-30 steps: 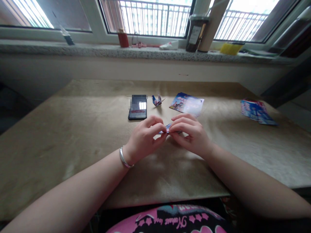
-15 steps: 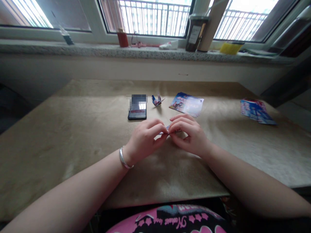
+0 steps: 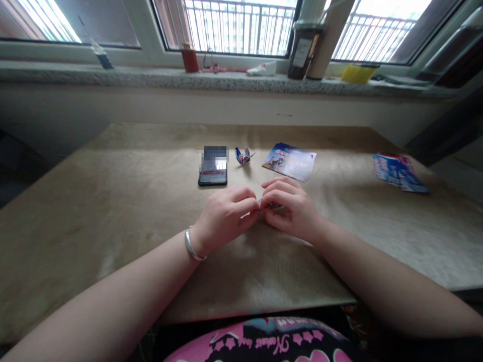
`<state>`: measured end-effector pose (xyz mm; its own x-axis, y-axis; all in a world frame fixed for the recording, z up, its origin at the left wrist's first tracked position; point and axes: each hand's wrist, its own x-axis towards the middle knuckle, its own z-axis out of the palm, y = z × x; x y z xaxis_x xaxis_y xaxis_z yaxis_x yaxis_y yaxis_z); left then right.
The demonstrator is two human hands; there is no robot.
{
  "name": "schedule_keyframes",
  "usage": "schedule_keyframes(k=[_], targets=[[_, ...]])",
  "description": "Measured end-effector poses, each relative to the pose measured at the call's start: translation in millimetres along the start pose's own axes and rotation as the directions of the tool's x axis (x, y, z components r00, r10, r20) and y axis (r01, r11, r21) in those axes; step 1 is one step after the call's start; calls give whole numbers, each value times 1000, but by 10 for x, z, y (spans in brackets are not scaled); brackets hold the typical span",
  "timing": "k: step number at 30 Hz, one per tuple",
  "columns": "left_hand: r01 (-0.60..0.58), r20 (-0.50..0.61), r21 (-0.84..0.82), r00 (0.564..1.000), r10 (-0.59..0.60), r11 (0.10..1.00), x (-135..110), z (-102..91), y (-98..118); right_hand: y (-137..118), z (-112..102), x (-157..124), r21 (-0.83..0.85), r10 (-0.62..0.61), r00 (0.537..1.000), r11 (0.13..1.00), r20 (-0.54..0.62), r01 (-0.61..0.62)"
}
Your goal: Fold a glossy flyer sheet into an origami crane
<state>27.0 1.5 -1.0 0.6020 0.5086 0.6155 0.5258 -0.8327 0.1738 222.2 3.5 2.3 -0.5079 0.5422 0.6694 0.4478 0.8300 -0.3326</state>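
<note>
Window [image 3: 148,30]: daylight pours in past a barred railing [image 3: 241,25], onto a speckled stone sill [image 3: 151,78] with a red container [image 3: 189,59] standing on it.
Bench [image 3: 113,211]: broad, tan, softly lit, and the action is at its middle.
Left hand [image 3: 229,213]: thumb and fingers pinched together on a small printed paper [image 3: 273,205], silver bracelet [image 3: 193,245] at the wrist.
Right hand [image 3: 292,206]: curled over that same paper, fingertips clamped on it, right beside the left hand's.
Small printed paper: between the two hands, mostly hidden by fingers; whether it touches the bench, I can't tell.
Paper bird [image 3: 243,157]: wings up, just beyond the hands.
Phone [image 3: 213,170]: lying flat, left of the bird, screen partly blurred.
Sheets [image 3: 290,162]: stacked beyond the right hand, blue and pink print showing.
Second pile [image 3: 399,172]: fanned out, well apart, far right.
</note>
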Motion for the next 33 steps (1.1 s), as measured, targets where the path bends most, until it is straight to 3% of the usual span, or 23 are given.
schedule_keyframes(k=[33], targets=[[53, -60, -121, 996, -61, 991, 24, -12, -57, 56, -127, 7, -58, 139, 990, 989, 8, -138]])
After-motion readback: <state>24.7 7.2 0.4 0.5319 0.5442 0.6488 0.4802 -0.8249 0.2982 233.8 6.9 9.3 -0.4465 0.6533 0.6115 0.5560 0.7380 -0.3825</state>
